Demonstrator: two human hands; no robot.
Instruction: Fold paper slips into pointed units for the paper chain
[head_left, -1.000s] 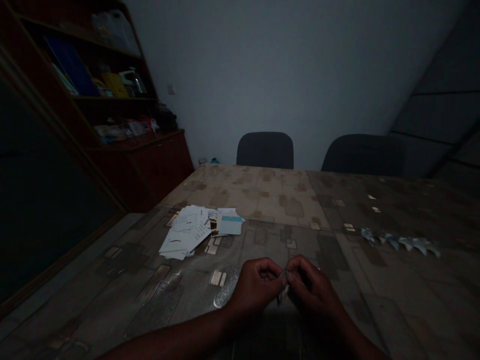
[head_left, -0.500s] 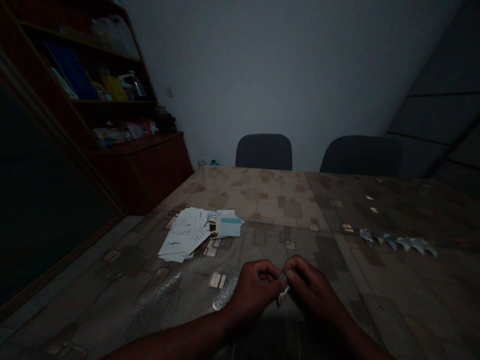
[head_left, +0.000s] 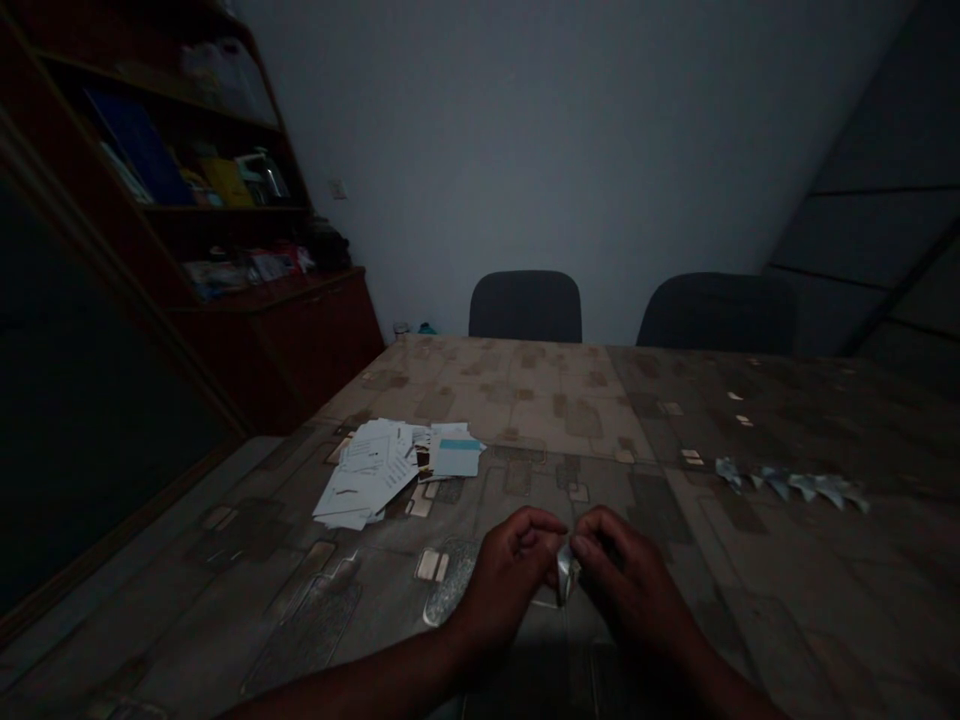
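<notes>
A small silvery folded piece point(head_left: 566, 575) sits at fingertip height between two bare hands, above the near side of a table point(head_left: 592, 412). The right hand point(head_left: 626, 565) appears to pinch its upper edge between thumb and forefinger; the left hand point(head_left: 506, 565) has curled fingertips at its other side, though in dim light I cannot tell whether they grip or only steady it. Meeting the hands like this probably suits fine finger work on something so slight. Beyond the grip to the left, cards point(head_left: 367, 480) lie in a loose heap, seemingly within easy reach. Well right of the grip, pointed shapes point(head_left: 802, 487) form a row, perhaps kept aside from the hands.
</notes>
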